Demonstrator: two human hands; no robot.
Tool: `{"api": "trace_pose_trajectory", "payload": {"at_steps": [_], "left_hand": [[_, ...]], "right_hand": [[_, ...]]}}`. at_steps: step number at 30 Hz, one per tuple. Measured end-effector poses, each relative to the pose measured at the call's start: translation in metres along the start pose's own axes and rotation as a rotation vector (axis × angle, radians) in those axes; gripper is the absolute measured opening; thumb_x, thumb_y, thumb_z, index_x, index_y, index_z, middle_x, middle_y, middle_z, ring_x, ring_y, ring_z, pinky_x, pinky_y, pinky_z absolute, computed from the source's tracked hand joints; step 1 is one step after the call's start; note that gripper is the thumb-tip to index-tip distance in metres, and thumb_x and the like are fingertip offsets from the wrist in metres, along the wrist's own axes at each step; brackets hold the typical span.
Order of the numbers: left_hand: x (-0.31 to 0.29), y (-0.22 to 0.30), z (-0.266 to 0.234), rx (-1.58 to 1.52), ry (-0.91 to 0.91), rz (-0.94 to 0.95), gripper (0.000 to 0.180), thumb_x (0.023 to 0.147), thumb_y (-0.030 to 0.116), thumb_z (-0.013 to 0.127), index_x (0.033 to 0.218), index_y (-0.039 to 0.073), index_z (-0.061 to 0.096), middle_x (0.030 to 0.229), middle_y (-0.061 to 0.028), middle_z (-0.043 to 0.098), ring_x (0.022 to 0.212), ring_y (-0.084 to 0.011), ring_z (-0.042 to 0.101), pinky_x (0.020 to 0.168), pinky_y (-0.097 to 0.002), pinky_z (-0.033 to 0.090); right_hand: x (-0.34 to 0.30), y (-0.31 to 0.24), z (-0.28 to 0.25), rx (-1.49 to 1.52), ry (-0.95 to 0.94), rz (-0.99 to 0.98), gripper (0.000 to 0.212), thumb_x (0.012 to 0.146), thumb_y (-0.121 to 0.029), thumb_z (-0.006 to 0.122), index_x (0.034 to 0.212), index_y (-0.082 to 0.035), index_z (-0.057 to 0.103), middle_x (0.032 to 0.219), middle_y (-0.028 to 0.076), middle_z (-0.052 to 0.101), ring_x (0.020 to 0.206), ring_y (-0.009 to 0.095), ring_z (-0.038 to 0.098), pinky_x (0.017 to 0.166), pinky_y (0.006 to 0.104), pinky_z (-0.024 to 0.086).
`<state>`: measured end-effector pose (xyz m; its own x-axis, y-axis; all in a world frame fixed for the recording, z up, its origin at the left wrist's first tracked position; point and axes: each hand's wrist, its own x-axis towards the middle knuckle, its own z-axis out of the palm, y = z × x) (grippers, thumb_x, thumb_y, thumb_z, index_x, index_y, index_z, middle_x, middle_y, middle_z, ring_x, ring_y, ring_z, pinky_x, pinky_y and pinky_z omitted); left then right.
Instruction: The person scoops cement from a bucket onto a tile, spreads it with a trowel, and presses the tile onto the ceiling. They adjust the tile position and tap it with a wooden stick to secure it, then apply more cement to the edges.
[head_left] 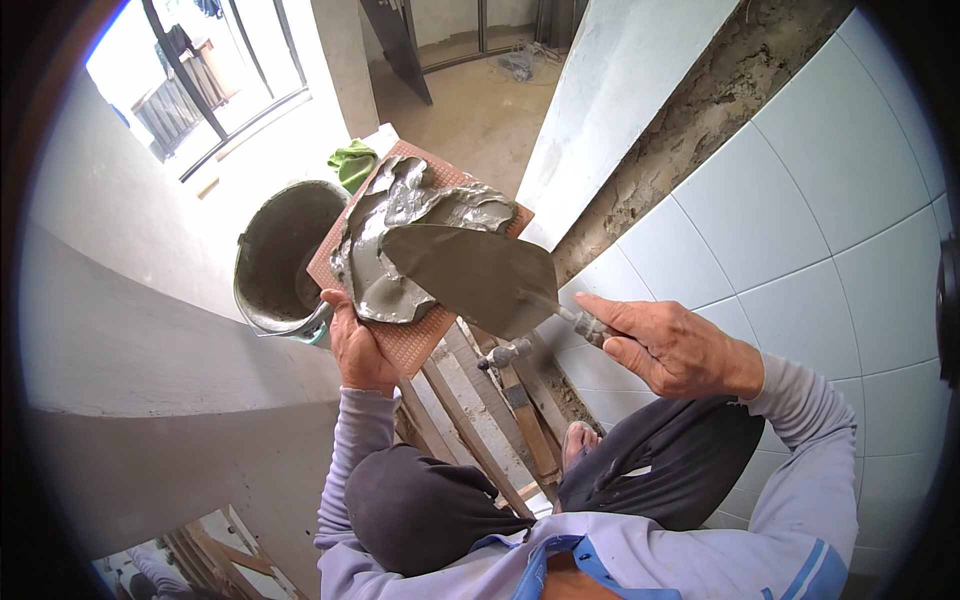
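My left hand (361, 347) grips the near left edge of a reddish-brown tile (425, 340), its ridged back turned up. A thick, wet layer of grey mortar (385, 270) covers much of that back, heaped at the far side. In my right hand (680, 348) is the handle of a pointed trowel (475, 275), index finger stretched along it. The grey-smeared blade lies over the right part of the mortar; whether it touches cannot be told.
A bucket (285, 260) with grey residue stands left of the tile, a green cloth (352, 165) beyond it. Below, a hammer (520, 400) lies on wooden planks (465, 415). Pale tiles (760, 220) cover the right wall, bordered by a rough bare strip (655, 150).
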<state>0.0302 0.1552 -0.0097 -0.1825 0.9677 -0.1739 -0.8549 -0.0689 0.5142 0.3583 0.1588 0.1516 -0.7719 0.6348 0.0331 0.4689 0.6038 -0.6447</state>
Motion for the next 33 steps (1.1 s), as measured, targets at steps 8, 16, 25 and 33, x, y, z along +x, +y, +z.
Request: {"api": "trace_pose_trajectory", "payload": {"at_steps": [8, 16, 25, 33], "left_hand": [[0.007, 0.011, -0.005, 0.093, 0.03, 0.09, 0.064, 0.101, 0.055, 0.03, 0.136, 0.002, 0.043, 0.129, -0.0153, 0.056, 0.114, -0.0313, 0.059, 0.096, -0.0495, 0.052], [0.03, 0.045, 0.061, 0.154, -0.028, 0.145, 0.054, 0.105, 0.044, 0.03, 0.129, -0.002, 0.045, 0.123, -0.016, 0.058, 0.111, -0.0282, 0.061, 0.094, -0.0432, 0.055], [0.041, 0.043, 0.121, 0.174, 0.099, 0.359, 0.029, 0.105, 0.027, 0.046, 0.119, 0.002, 0.053, 0.11, -0.0052, 0.064, 0.095, -0.0139, 0.066, 0.082, -0.0259, 0.059], [0.017, 0.083, 0.13, -0.068, -0.215, -0.104, 0.07, 0.101, 0.058, 0.027, 0.143, 0.003, 0.041, 0.14, -0.0203, 0.05, 0.127, -0.0398, 0.049, 0.107, -0.057, 0.04]], "right_hand": [[-0.053, -0.011, -0.032, -0.07, -0.112, 0.239, 0.053, 0.088, -0.01, 0.062, 0.135, 0.008, 0.047, 0.104, 0.028, 0.065, 0.086, 0.039, 0.067, 0.077, 0.0415, 0.053], [-0.009, 0.006, -0.035, -0.394, 0.487, -0.116, 0.042, 0.077, -0.003, 0.072, 0.113, -0.004, 0.051, 0.091, 0.014, 0.055, 0.075, 0.034, 0.062, 0.061, 0.0407, 0.051], [0.069, 0.05, 0.014, -0.493, 0.538, -0.205, 0.046, 0.08, -0.005, 0.068, 0.122, -0.006, 0.048, 0.097, 0.011, 0.046, 0.087, 0.03, 0.056, 0.068, 0.042, 0.05], [-0.039, 0.073, -0.008, -0.522, 0.46, -0.156, 0.052, 0.071, 0.001, 0.07, 0.12, -0.006, 0.053, 0.093, 0.011, 0.049, 0.083, 0.031, 0.055, 0.065, 0.0407, 0.048]]}}
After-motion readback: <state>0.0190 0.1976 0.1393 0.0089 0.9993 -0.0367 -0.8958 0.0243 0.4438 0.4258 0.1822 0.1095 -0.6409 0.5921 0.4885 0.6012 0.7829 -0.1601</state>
